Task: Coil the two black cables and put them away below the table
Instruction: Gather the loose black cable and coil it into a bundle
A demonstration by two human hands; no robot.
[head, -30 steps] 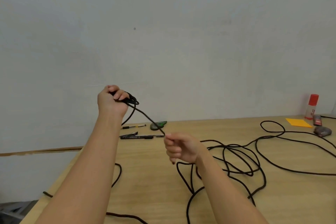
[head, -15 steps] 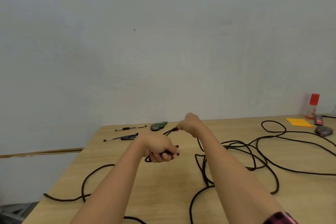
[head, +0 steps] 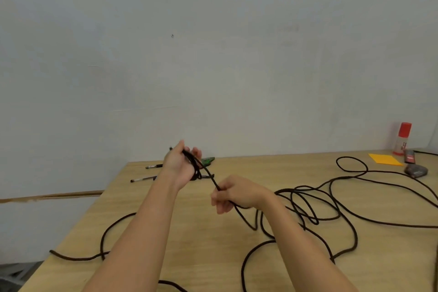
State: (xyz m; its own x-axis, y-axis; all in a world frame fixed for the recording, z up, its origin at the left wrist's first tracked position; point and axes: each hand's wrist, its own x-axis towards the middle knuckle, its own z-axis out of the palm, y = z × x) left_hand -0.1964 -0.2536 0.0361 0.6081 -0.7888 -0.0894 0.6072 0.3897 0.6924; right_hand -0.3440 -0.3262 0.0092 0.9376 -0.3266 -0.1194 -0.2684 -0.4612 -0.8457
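Gripping loops of thin black cable (head: pixel 211 176) in my left hand (head: pixel 179 165), I'm pinching its strand with my right hand (head: pixel 233 194) (slack lying rightward).

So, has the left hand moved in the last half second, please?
Yes. The left hand, holding loops of black cable, has gone up and left: it was below the green object, and now sits level with it, on its left.

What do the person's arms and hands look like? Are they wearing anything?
The left arm and the right arm are bare down to the picture's bottom edge: no sleeves show. The left hand and the right hand wear no gloves. I see no watch, bracelet or ring. The fingernails are too small to tell if they are painted.
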